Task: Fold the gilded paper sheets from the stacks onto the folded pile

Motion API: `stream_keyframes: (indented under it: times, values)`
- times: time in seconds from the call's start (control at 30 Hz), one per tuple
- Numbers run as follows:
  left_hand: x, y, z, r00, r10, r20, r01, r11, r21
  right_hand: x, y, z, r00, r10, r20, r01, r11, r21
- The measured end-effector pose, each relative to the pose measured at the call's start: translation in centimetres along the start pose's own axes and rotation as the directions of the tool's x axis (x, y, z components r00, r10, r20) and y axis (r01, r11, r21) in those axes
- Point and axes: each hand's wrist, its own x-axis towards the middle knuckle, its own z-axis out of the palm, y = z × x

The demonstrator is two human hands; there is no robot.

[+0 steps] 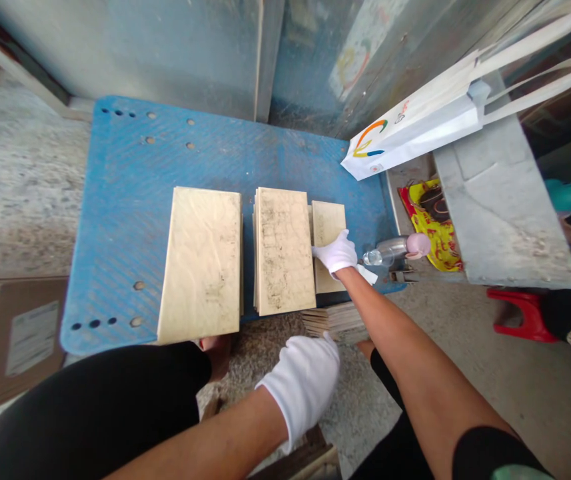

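My right hand [338, 255], in a white glove, rests on the smallest stack of pale thin boards [329, 217]; its thumb and a finger are spread apart. My left hand [302, 380], also gloved, hovers in front of the table edge near a lower stack of thin boards [340, 321]. Its fingers bend down out of sight, so I cannot see what they hold, if anything. A middle stack of boards [285, 250] with dark smudges and a larger pale stack of boards [202, 260] lie side by side to the left.
The stacks lie on a blue plastic table [125, 193]. A clear bottle [388, 252] with a pink end lies at right. A white paper bag [415, 130] leans behind it. Farther right are a grey cabinet [505, 207] and a red stool [525, 313]. A cardboard box [30, 333] sits left.
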Motion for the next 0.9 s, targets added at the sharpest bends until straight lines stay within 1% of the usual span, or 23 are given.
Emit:
stream_keyframes:
  times: [0.13, 0.27, 0.43, 0.53, 0.63, 0.77, 0.83, 0.9]
  values:
    - [0.0, -0.1, 0.5, 0.999, 0.017, -0.038, -0.013, 0.993, 0.116, -0.3, -0.7, 0.5, 1.000, 0.008, 0.004, -0.008, 1.000, -0.002]
    - [-0.1, -0.1, 0.8, 0.996, 0.016, -0.092, 0.002, 0.982, 0.190, -0.4, -1.1, 0.7, 1.000, 0.025, 0.007, -0.025, 1.000, -0.003]
    - [-0.2, -0.2, 0.6, 0.999, 0.027, -0.034, -0.020, 0.982, 0.186, 0.0, -1.0, 1.0, 1.000, 0.026, 0.011, -0.026, 1.000, 0.006]
    - [-0.1, -0.3, 0.4, 0.999, 0.025, -0.031, -0.019, 0.984, 0.175, 0.2, -1.0, 1.2, 1.000, 0.023, 0.013, -0.023, 1.000, 0.017]
    - [-0.1, -0.4, 0.3, 1.000, 0.026, -0.005, -0.024, 0.985, 0.173, 0.2, -0.9, 1.5, 1.000, 0.023, 0.009, -0.023, 0.999, 0.024]
    - [-0.1, -0.2, 0.5, 0.999, 0.038, 0.018, -0.041, 0.986, 0.163, -0.1, -0.2, 1.4, 0.999, -0.014, -0.048, 0.018, 0.997, 0.082]
    - [-0.1, -0.2, 0.8, 0.999, 0.033, 0.007, -0.033, 0.987, 0.154, -0.6, 0.7, 1.0, 0.997, -0.059, -0.055, 0.067, 0.984, 0.163]
    - [-0.1, -0.1, 1.1, 1.000, 0.024, 0.004, -0.024, 0.990, 0.141, -1.3, 2.2, 0.6, 0.994, -0.080, -0.070, 0.094, 0.968, 0.232]
